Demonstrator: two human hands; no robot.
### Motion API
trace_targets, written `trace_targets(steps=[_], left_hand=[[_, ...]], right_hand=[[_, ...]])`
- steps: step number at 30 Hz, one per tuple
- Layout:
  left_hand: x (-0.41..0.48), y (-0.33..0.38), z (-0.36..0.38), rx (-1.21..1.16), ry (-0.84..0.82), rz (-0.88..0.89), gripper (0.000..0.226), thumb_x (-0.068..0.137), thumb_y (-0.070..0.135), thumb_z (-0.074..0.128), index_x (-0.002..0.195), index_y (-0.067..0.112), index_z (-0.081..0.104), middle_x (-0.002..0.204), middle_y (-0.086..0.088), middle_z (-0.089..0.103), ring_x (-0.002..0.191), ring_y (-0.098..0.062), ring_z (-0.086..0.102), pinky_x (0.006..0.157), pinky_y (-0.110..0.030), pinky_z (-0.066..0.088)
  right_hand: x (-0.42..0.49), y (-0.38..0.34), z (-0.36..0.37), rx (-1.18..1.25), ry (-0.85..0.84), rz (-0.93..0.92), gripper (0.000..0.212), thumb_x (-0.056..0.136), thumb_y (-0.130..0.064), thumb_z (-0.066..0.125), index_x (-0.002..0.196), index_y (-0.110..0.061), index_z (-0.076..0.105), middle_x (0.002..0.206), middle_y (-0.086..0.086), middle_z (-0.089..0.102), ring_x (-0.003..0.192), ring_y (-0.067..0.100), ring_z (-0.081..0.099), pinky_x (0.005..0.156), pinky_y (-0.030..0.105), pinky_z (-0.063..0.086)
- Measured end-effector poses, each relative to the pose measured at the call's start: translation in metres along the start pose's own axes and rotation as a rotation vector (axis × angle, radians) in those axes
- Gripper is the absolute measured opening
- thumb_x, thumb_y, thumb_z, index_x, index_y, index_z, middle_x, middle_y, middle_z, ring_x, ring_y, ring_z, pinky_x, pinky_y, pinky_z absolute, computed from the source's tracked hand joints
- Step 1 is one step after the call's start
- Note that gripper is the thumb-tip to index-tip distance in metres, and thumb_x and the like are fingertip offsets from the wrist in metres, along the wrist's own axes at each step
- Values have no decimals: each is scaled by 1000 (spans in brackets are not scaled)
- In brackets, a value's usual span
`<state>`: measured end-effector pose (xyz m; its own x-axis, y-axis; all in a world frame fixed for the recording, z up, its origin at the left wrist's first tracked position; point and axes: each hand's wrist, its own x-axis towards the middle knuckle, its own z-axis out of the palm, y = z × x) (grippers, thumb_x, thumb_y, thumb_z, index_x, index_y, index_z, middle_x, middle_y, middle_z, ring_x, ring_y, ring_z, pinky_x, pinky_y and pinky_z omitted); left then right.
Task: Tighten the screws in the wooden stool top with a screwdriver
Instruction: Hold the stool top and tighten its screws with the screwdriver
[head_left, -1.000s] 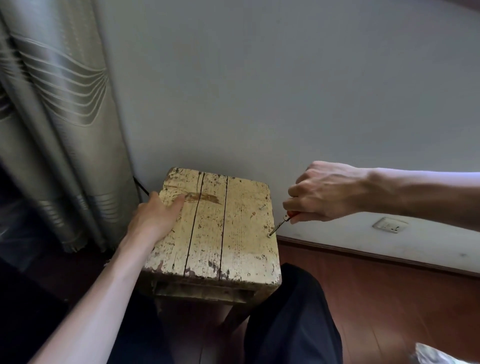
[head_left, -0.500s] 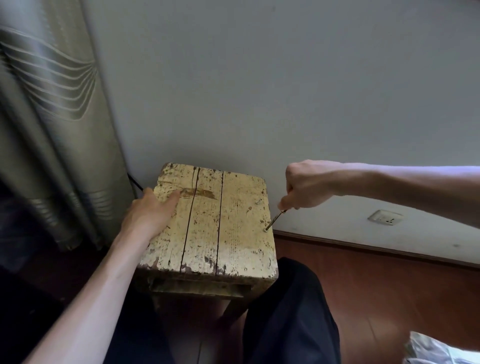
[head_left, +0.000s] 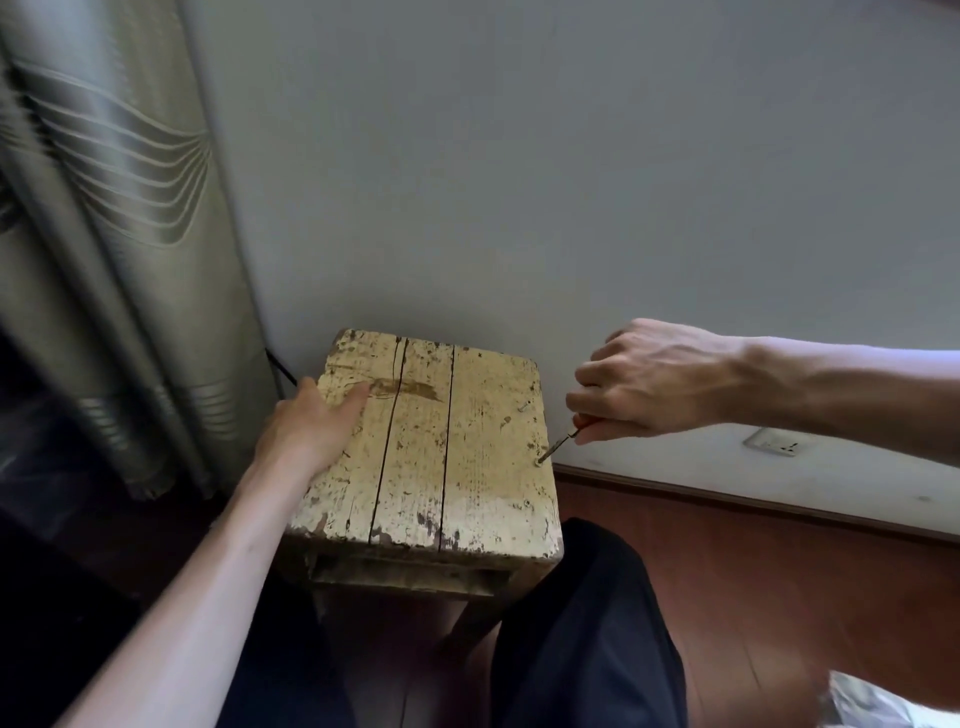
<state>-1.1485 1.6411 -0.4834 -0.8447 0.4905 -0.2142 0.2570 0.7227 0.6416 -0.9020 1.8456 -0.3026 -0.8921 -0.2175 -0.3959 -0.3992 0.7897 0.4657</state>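
1. Stool top: worn, cream-painted planks, standing against the wall between the person's knees.
2. Screw sits near the top's right edge. A second screw lies further back on the same plank.
3. Screwdriver is tilted, tip seated in the near screw, shaft rising to the right.
4. Right hand: fingers curled tight round the orange handle, only a sliver of which shows under the fist.
5. Left hand: flat and relaxed, palm pressing the top's left edge, thumb lying on the planks.
6. Versus 0.5 s ago: tip on the same screw, left hand unmoved, and the orange sliver of handle now shows where the fist hid it.
7. Surroundings: curtain on the left, wall socket on the right, reddish wood floor.
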Motion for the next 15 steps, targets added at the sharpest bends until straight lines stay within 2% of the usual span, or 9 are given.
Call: trace_targets(steps=[3,5,8,10,12,14,15], left_hand=[[2,0,2,4,0,-6,102,91,83,34,162,10,20,163,-18,35,145,-39,41,109,-52,41],[3,0,3,10,9,-9,102,91,83,35,162,10,20,163,-17,34,145,-39,40,109,-52,41],[5,-1,4,14,22,-3,102,92,82,35,162,10,20,163,-17,34,146,-39,39,110,-52,40],[5,-1,5,22,23,-1,103,91,83,34,162,11,20,164,-17,34,146,-39,39,110,-52,40],[4,0,5,35,22,1,104,90,85,33,163,11,19,164,-17,33,146,-39,38,110,-52,40],[3,1,3,44,24,4,104,91,84,33,163,10,18,165,-17,32,147,-39,36,111,-53,39],[2,1,3,41,22,3,104,91,84,33,163,10,18,165,-17,32,148,-40,35,112,-53,38]], right_hand=[[-1,5,7,27,70,-6,54,109,-58,30,97,-18,64,74,-5,65,61,21,65,57,36,55],[-5,5,13,65,138,24,53,107,-56,35,87,-17,66,63,-6,63,49,21,62,46,29,44],[-9,-5,17,114,134,122,58,105,-59,32,78,-18,63,56,-5,59,43,23,56,46,26,34],[-5,-12,18,182,73,280,56,103,-62,40,70,-19,56,50,-4,50,42,22,47,46,25,32],[3,-12,17,409,22,530,59,98,-59,59,62,-13,53,47,-3,46,42,22,43,43,25,35],[14,-9,10,631,-86,750,57,94,-55,68,66,-7,60,54,1,55,48,21,50,46,25,40],[19,-7,5,670,-132,791,54,93,-55,70,70,-6,65,61,2,61,53,21,54,48,26,41]])
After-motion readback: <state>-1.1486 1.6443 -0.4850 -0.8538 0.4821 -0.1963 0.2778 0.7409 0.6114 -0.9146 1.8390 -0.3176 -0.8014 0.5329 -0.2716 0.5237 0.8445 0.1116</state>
